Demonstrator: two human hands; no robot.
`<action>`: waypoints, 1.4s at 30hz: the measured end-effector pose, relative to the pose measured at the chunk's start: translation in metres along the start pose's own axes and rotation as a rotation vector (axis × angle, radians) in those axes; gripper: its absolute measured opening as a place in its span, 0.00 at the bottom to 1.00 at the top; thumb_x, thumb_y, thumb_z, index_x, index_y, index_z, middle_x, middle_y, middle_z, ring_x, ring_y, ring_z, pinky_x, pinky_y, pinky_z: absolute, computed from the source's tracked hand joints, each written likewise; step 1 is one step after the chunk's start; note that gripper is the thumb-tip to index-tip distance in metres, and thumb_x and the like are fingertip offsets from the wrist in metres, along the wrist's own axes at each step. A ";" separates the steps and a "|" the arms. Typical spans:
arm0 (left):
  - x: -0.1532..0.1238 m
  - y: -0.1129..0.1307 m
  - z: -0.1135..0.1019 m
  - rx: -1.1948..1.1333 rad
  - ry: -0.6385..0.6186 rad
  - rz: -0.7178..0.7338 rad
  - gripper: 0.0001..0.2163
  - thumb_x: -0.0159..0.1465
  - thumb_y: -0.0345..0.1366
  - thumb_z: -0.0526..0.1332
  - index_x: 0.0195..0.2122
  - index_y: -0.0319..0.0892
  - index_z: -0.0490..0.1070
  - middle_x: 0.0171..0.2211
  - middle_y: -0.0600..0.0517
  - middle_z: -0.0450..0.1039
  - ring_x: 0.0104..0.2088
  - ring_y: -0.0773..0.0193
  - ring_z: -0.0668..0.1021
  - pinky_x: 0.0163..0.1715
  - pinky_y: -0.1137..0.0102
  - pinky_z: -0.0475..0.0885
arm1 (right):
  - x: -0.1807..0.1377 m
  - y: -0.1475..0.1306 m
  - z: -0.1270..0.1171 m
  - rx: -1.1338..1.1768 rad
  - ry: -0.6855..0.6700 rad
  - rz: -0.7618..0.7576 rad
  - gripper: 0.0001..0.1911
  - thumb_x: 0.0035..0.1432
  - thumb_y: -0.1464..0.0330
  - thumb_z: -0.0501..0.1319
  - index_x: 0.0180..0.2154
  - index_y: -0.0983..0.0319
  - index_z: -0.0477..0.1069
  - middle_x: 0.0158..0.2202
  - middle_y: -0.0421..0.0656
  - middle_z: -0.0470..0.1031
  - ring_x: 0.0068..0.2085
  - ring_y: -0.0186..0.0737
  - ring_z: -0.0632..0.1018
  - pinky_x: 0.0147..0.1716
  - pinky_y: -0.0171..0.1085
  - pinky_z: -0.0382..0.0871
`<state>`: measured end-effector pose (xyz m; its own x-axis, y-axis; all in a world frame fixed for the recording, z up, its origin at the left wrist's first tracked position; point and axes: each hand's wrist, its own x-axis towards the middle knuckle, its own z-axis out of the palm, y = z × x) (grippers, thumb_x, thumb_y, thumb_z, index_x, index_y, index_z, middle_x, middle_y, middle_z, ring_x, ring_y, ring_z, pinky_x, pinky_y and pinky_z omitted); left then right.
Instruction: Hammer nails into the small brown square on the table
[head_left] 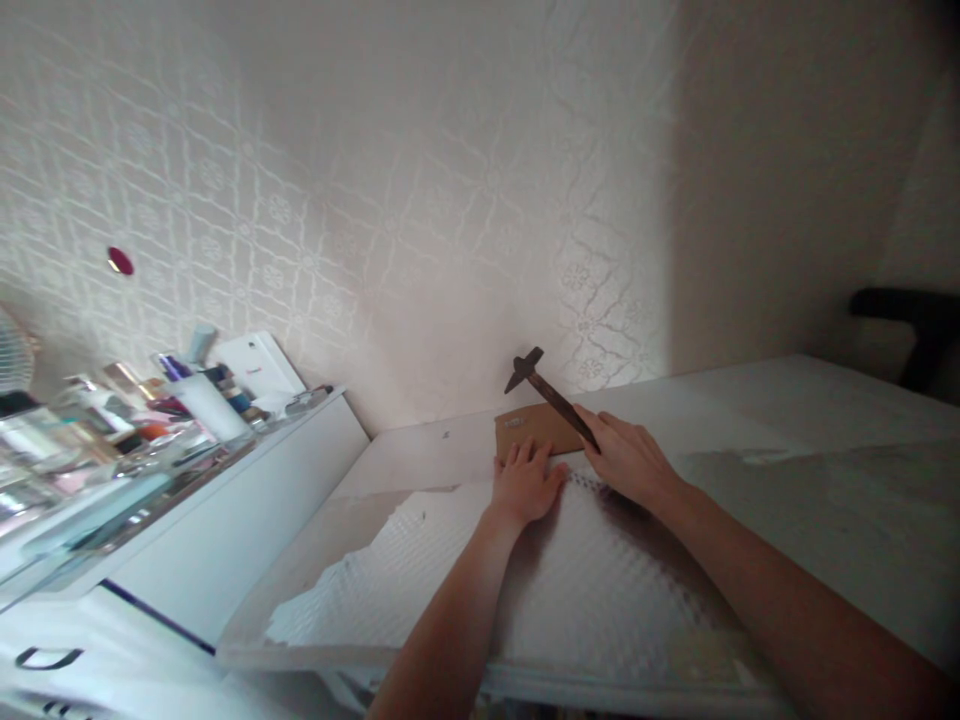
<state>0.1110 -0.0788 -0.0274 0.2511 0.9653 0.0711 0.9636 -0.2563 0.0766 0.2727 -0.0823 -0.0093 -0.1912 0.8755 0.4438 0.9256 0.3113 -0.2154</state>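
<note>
My right hand grips a dark hammer by its handle. The hammer's head is raised over the far left part of a flat brown piece, which looks like cardboard or leather. Small pale marks, too small to make out, show near that piece's upper left corner. My left hand lies with fingers spread on the near edge of the brown piece. Under the hands a sheet of bubble wrap covers part of the white tabletop.
At the left stands a white dresser, its top crowded with bottles, tubes and a white box. A patterned wall rises behind the table. A black chair part shows at the far right.
</note>
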 end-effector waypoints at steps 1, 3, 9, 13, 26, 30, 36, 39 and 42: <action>0.000 -0.001 -0.002 0.010 0.004 -0.021 0.27 0.60 0.55 0.33 0.57 0.52 0.48 0.60 0.52 0.46 0.58 0.52 0.50 0.52 0.50 0.47 | 0.000 0.000 0.001 -0.016 0.014 -0.001 0.27 0.55 0.70 0.46 0.58 0.64 0.48 0.40 0.50 0.69 0.33 0.43 0.73 0.31 0.38 0.61; -0.001 -0.003 -0.006 0.029 0.027 -0.067 0.27 0.61 0.54 0.33 0.56 0.50 0.51 0.59 0.50 0.49 0.58 0.52 0.52 0.52 0.50 0.48 | 0.000 0.002 0.003 -0.034 0.037 0.015 0.28 0.55 0.71 0.46 0.58 0.65 0.45 0.42 0.52 0.67 0.33 0.43 0.73 0.31 0.38 0.61; -0.001 -0.003 -0.006 0.079 0.130 -0.210 0.29 0.61 0.52 0.33 0.52 0.41 0.59 0.56 0.42 0.53 0.57 0.48 0.53 0.52 0.51 0.46 | -0.001 0.004 0.011 0.009 -0.023 -0.008 0.24 0.56 0.71 0.45 0.56 0.66 0.50 0.43 0.52 0.67 0.38 0.44 0.72 0.33 0.37 0.61; -0.001 0.002 -0.003 0.030 0.034 -0.170 0.28 0.59 0.56 0.37 0.58 0.52 0.46 0.60 0.48 0.43 0.58 0.44 0.49 0.50 0.46 0.46 | -0.001 0.006 0.014 0.057 -0.057 -0.029 0.23 0.56 0.71 0.45 0.54 0.66 0.52 0.42 0.51 0.68 0.41 0.43 0.72 0.37 0.37 0.61; 0.003 0.014 -0.008 0.071 0.087 -0.265 0.22 0.60 0.48 0.45 0.53 0.45 0.56 0.56 0.43 0.53 0.55 0.44 0.56 0.46 0.44 0.52 | 0.000 0.011 0.014 0.074 -0.093 -0.049 0.22 0.56 0.70 0.46 0.54 0.65 0.53 0.43 0.51 0.68 0.42 0.44 0.71 0.38 0.38 0.60; -0.001 0.001 -0.017 0.100 0.015 -0.131 0.17 0.60 0.36 0.48 0.50 0.43 0.61 0.53 0.44 0.59 0.52 0.51 0.63 0.47 0.54 0.59 | 0.000 0.012 0.015 0.097 -0.088 -0.077 0.23 0.57 0.70 0.46 0.55 0.64 0.52 0.44 0.50 0.68 0.43 0.44 0.71 0.39 0.37 0.60; -0.004 -0.024 -0.028 0.168 -0.037 -0.058 0.18 0.55 0.27 0.52 0.47 0.41 0.65 0.46 0.46 0.67 0.45 0.59 0.70 0.44 0.68 0.65 | 0.001 0.013 0.017 0.135 -0.098 -0.109 0.23 0.56 0.69 0.46 0.55 0.63 0.52 0.44 0.49 0.68 0.45 0.43 0.70 0.40 0.37 0.59; -0.003 -0.025 -0.028 0.175 -0.028 -0.069 0.17 0.55 0.26 0.53 0.46 0.43 0.67 0.45 0.48 0.68 0.44 0.59 0.71 0.43 0.69 0.66 | 0.000 0.010 0.017 0.129 -0.117 -0.110 0.23 0.56 0.69 0.46 0.55 0.63 0.52 0.44 0.49 0.68 0.45 0.43 0.70 0.40 0.37 0.60; -0.003 -0.022 -0.028 0.186 -0.018 -0.073 0.17 0.55 0.25 0.53 0.45 0.44 0.68 0.42 0.48 0.70 0.42 0.60 0.72 0.42 0.69 0.67 | -0.002 0.006 0.018 0.101 -0.133 -0.089 0.24 0.57 0.69 0.45 0.55 0.64 0.52 0.44 0.50 0.68 0.43 0.44 0.70 0.39 0.37 0.60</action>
<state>0.0860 -0.0777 -0.0017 0.1804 0.9821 0.0546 0.9792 -0.1740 -0.1046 0.2730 -0.0755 -0.0267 -0.3187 0.8818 0.3477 0.8669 0.4195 -0.2692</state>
